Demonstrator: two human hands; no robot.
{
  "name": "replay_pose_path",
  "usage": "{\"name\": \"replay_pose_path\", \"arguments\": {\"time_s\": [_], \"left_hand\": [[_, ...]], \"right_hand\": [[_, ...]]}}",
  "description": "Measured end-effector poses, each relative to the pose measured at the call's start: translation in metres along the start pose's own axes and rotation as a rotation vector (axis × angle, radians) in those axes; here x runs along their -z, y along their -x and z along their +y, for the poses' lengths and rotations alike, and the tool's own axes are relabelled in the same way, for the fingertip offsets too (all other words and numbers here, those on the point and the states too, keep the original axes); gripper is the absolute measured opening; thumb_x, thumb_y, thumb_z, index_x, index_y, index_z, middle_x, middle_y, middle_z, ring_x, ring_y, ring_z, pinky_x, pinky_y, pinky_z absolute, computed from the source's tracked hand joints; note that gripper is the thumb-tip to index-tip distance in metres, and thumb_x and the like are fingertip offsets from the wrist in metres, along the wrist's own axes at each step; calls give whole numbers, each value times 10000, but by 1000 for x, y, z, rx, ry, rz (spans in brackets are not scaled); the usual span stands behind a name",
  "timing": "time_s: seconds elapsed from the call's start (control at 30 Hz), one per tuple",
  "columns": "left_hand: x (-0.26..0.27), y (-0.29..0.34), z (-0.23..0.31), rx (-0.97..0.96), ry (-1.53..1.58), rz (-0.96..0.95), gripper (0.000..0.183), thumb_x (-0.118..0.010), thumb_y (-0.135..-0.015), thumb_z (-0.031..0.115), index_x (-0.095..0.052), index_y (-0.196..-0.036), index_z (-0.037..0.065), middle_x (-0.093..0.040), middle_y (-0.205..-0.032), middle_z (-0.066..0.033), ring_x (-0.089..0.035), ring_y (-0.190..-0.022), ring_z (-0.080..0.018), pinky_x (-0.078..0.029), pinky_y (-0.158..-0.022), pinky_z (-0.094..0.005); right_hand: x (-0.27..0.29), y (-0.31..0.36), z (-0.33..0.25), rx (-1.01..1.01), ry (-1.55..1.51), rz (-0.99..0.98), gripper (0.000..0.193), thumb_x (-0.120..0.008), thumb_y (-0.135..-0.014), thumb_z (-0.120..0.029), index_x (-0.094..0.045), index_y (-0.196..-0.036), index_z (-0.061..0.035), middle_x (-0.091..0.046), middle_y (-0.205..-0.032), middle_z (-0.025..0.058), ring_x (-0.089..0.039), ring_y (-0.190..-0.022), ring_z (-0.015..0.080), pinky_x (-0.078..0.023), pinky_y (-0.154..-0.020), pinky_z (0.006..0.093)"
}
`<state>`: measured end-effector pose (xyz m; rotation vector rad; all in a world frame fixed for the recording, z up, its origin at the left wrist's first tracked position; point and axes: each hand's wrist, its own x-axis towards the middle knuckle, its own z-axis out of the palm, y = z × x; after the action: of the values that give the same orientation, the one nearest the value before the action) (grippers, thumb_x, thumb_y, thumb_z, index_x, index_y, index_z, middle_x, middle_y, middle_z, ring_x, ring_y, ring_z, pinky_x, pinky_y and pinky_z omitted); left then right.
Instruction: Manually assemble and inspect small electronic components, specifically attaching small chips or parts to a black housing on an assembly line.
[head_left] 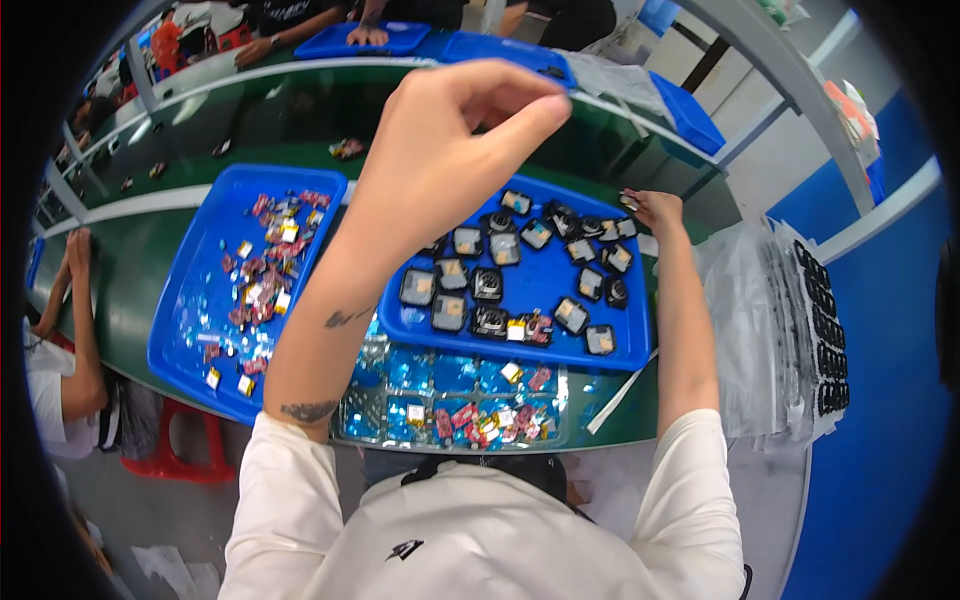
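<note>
My left hand (450, 140) is raised close to the camera, above the blue trays. Its thumb and fingers curl together at the tips, and whatever lies between them, if anything, does not show. My right hand (662, 212) is at the far right corner of the right blue tray (520, 270), pinching a small reddish circuit board (630, 200). Black square modules (487, 284) with silvery faces lie spread in that tray. A left blue tray (190, 300) holds a heap of small red boards with whitish battery-like pieces (262, 290), partly behind my left forearm.
A clear plastic compartment tray (390, 400) with more red boards lies nearest me. Stacked trays of black parts (820, 330) under plastic sheeting stand at right. Loose boards lie on the green belt (270, 130). Other people's hands (368, 36) are across it and at left (77, 250).
</note>
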<state>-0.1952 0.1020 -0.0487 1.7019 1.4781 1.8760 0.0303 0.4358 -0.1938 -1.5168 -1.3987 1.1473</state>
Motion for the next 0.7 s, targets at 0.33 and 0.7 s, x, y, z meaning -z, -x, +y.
{"name": "replay_pose_path", "arguments": {"time_s": [0.33, 0.7], "left_hand": [[0, 1, 15, 151, 62, -52, 274, -606, -883, 179, -665, -772, -64, -567, -567, -12, -451, -502, -28, -336, -452, -202], [-13, 8, 13, 66, 31, -38, 280, -621, -870, 173, -650, -701, -48, -528, -513, 8, -414, -475, -22, -302, -440, -202]], "right_hand": [[-14, 82, -49, 694, 525, -41, 235, -668, -788, -256, -708, -899, -53, -688, -802, 93, -639, -702, 170, -492, -674, 290], [-35, 308, -8, 1472, 669, -1045, 176, -719, -667, -150, -687, -827, -86, -584, -835, 14, -546, -787, 202, -476, -635, 323]]}}
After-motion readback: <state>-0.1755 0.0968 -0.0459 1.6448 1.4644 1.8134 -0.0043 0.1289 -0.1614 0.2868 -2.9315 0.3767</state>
